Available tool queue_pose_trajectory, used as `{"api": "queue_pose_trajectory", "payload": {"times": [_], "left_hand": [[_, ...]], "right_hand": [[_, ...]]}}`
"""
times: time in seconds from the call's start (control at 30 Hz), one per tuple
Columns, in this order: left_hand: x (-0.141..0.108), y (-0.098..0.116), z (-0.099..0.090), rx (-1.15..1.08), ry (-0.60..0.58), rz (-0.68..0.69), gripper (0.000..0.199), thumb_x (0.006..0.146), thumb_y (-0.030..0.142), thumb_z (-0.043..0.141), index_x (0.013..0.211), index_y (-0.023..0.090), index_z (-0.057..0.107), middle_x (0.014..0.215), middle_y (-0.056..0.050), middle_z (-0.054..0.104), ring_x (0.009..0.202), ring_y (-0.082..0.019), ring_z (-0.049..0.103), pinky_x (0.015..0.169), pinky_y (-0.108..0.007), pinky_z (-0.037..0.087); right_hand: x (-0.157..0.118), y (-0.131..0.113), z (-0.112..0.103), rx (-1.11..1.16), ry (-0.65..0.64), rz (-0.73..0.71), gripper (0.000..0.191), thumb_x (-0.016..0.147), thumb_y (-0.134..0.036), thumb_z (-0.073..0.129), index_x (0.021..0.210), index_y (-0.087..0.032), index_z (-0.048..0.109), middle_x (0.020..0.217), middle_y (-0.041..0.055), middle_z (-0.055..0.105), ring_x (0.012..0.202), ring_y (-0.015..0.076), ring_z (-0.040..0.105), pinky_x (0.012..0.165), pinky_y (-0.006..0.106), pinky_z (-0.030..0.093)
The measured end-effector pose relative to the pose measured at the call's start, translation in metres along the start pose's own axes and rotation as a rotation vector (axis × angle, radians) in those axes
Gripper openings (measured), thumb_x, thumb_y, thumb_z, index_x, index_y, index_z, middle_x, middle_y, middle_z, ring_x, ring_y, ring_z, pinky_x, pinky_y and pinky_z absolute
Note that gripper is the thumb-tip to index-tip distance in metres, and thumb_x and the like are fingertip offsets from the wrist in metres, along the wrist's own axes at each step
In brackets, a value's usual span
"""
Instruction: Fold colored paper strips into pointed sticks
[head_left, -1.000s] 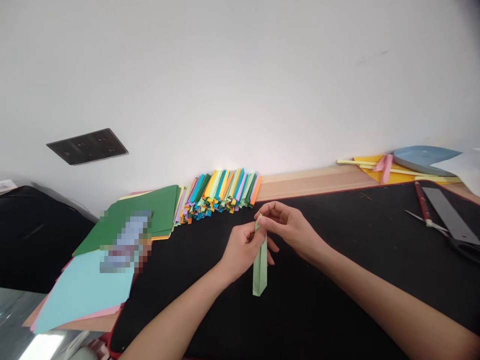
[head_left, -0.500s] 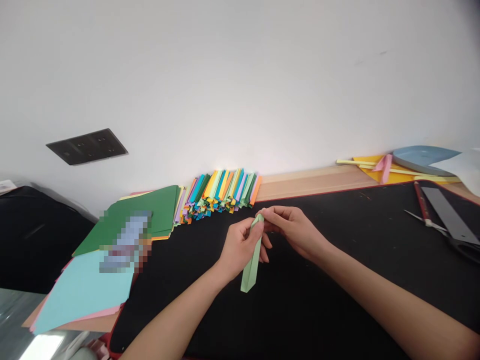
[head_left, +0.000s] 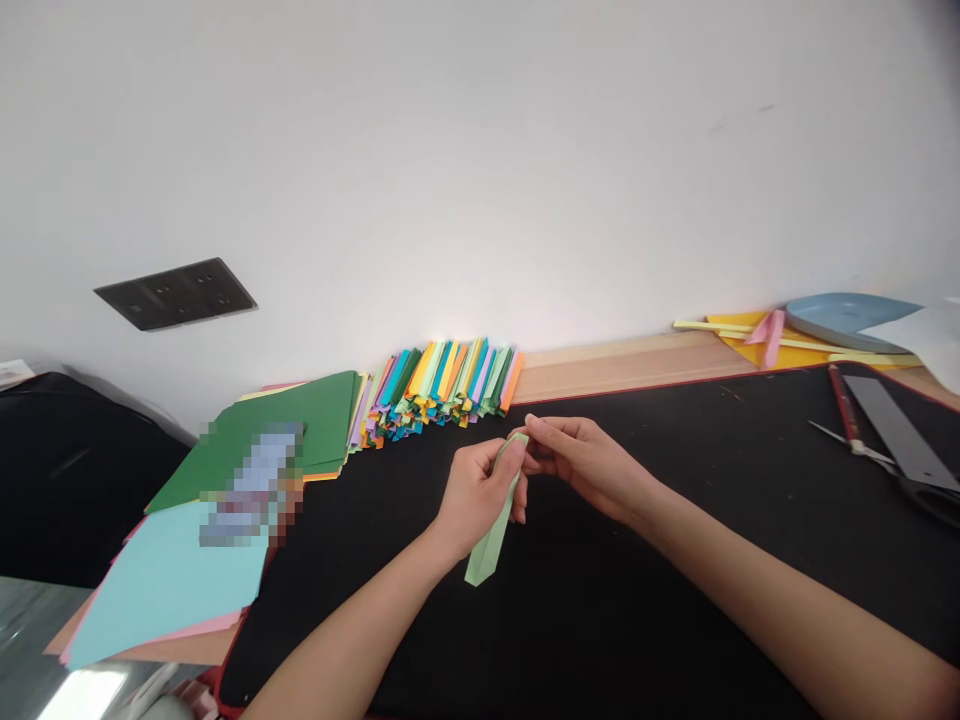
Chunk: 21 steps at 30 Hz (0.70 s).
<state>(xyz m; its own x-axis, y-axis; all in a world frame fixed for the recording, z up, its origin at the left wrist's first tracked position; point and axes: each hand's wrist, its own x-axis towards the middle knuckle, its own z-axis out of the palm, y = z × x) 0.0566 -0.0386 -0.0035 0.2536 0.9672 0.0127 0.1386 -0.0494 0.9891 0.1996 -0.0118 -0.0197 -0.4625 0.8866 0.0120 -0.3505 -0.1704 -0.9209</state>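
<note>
A folded light green paper strip (head_left: pixel 491 545) hangs slanted over the black mat, its lower end pointing down and to the left. My left hand (head_left: pixel 478 492) pinches it near the top between thumb and fingers. Beside the strip's upper end is my right hand (head_left: pixel 576 455), its thumb and fingers closed together; whether they grip the paper's tip is too small to make out. Behind the hands lies a pile of folded strips (head_left: pixel 450 385) in many colours, against the wall.
Green sheets (head_left: pixel 300 420) and light blue sheets (head_left: pixel 172 570) lie at the left, with a blurred object (head_left: pixel 259 480) on them. At the right are a craft knife (head_left: pixel 845 405), a ruler (head_left: pixel 900 430), scissors (head_left: pixel 926 495) and a blue tray (head_left: pixel 847 315).
The green strip's lower end has swung a little to the left. My right fingers have shifted slightly off the strip's top and curled in more.
</note>
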Motion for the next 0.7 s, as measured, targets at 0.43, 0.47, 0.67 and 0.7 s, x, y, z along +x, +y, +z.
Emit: {"api": "queue_pose_trajectory", "payload": {"times": [0.43,0.47,0.67,0.7], "left_hand": [[-0.0004,0.0008,0.0001,0.089,-0.002,0.037,0.035,0.085,0.039,0.046,0.061,0.015,0.053,0.041,0.003,0.05,0.033,-0.007,0.045,0.039,-0.017,0.037],[-0.0005,0.0004,0.0001,0.097,-0.002,0.044,0.035,0.085,0.038,0.046,0.06,0.015,0.053,0.041,0.003,0.05,0.033,-0.007,0.045,0.039,-0.017,0.037],[-0.0005,-0.0005,0.0001,0.116,0.0,0.051,0.036,0.085,0.037,0.046,0.056,0.016,0.05,0.041,0.003,0.05,0.033,-0.007,0.044,0.04,-0.017,0.037],[-0.0005,-0.0003,0.0002,0.113,0.003,0.048,0.036,0.085,0.038,0.045,0.057,0.016,0.051,0.041,0.003,0.05,0.033,-0.007,0.045,0.04,-0.017,0.037]], "right_hand": [[-0.0006,0.0012,-0.002,0.045,-0.018,0.045,0.028,0.074,-0.04,0.068,0.067,-0.013,0.062,0.065,-0.0003,0.056,0.062,0.0097,0.051,0.067,0.026,0.046],[-0.0006,0.0011,-0.0021,0.045,-0.015,0.048,0.028,0.073,-0.04,0.069,0.067,-0.013,0.062,0.065,-0.0001,0.056,0.062,0.0099,0.052,0.067,0.027,0.047],[0.0001,0.0002,-0.0027,0.045,-0.006,0.061,0.028,0.07,-0.039,0.072,0.065,-0.013,0.063,0.066,0.0005,0.058,0.062,0.0101,0.053,0.068,0.027,0.047],[0.0005,0.0004,-0.0029,0.053,-0.007,0.064,0.029,0.07,-0.04,0.071,0.065,-0.013,0.063,0.066,0.0004,0.058,0.062,0.0098,0.052,0.068,0.027,0.047]]}}
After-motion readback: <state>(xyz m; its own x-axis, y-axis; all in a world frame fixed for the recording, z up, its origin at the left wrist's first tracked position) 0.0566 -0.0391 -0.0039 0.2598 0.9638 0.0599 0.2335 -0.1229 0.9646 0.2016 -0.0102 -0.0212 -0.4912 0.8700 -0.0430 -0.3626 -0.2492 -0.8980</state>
